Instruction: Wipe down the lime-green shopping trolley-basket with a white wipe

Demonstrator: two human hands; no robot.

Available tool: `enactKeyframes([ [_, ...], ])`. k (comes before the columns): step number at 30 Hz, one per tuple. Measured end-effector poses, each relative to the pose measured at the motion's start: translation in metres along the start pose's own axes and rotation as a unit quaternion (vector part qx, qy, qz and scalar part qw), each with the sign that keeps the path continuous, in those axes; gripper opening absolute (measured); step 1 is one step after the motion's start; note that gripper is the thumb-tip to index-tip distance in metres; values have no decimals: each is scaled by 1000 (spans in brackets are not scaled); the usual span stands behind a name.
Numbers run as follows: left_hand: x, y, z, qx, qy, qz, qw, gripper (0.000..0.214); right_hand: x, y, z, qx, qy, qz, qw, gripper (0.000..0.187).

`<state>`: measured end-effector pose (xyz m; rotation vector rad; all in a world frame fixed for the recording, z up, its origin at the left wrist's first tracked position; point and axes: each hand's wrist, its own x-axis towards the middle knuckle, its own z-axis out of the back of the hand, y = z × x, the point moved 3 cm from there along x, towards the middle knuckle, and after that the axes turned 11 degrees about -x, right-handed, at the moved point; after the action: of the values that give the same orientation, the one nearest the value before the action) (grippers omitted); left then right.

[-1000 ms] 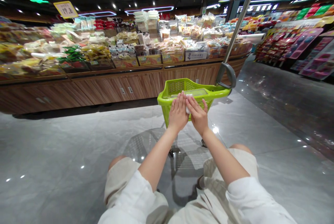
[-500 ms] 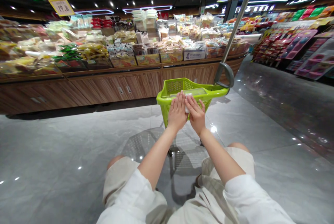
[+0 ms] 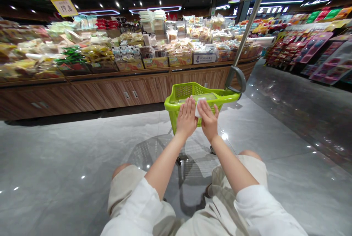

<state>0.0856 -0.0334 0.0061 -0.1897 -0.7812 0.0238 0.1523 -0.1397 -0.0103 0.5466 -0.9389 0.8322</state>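
The white cloth (image 3: 197, 112) is at the near side of the green basket (image 3: 171, 106), under the flat, extended fingers of the right hand (image 3: 209, 120). The left hand (image 3: 187, 120) is flat just beside it, fingers straight and close together. Beyond the basket, a wooden counter (image 3: 110, 91) carries packaged goods (image 3: 180, 50).

Has the cloth (image 3: 197, 111) under the right hand (image 3: 209, 120), the left hand (image 3: 187, 117) just left of it, and the basket (image 3: 173, 107) directly behind both. Faces, beyond this grip, the counter (image 3: 123, 91) with packaged goods (image 3: 154, 51) on top and a price sign (image 3: 64, 7) above to the far left, the pole (image 3: 250, 25) rising from the basket's right end, racks (image 3: 291, 47) farther right.
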Motion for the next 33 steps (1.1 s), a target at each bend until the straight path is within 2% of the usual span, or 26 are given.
enactKeyframes([
  [2,0,1,0,0,3,-3,1000,76,0,11,1,9,24,49,998,58],
  [4,-1,1,1,-1,6,-4,1000,75,-3,-3,4,-9,30,50,998,58],
  [6,0,1,2,-3,7,-3,1000,73,-8,-33,7,-41,14,8,999,60],
  [8,0,-1,2,-5,5,0,1000,73,-12,-63,9,-74,-23,-69,995,63],
  [10,0,-2,1,-6,4,4,1000,73,-14,-74,10,-88,-49,-124,987,65],
  [12,1,-2,1,-4,4,7,1000,74,-9,-60,8,-73,-43,-101,991,64],
  [16,0,-1,1,4,11,2,1000,77,3,-4,8,-27,28,65,997,55],
  [18,-1,0,2,3,12,-3,1000,76,4,2,10,-25,49,84,995,54],
  [21,-1,0,3,0,7,-5,1000,72,-2,-28,12,-37,33,23,999,59],
  [24,0,0,2,3,5,-4,1000,70,-10,-68,11,-63,-34,-115,991,65],
  [26,0,-1,1,4,5,0,1000,71,-12,-75,9,-73,-63,-171,980,67],
  [27,1,-1,1,4,4,2,1000,71,-11,-69,7,-72,-66,-173,980,67],
  [29,1,-1,2,4,5,4,1000,72,-6,-46,6,-58,-50,-126,989,67],
  [31,1,-1,4,7,10,4,1000,73,-1,-17,6,-39,-16,-39,998,65],
  [33,0,0,6,12,17,1,1000,74,1,0,8,-30,18,38,999,61],
])
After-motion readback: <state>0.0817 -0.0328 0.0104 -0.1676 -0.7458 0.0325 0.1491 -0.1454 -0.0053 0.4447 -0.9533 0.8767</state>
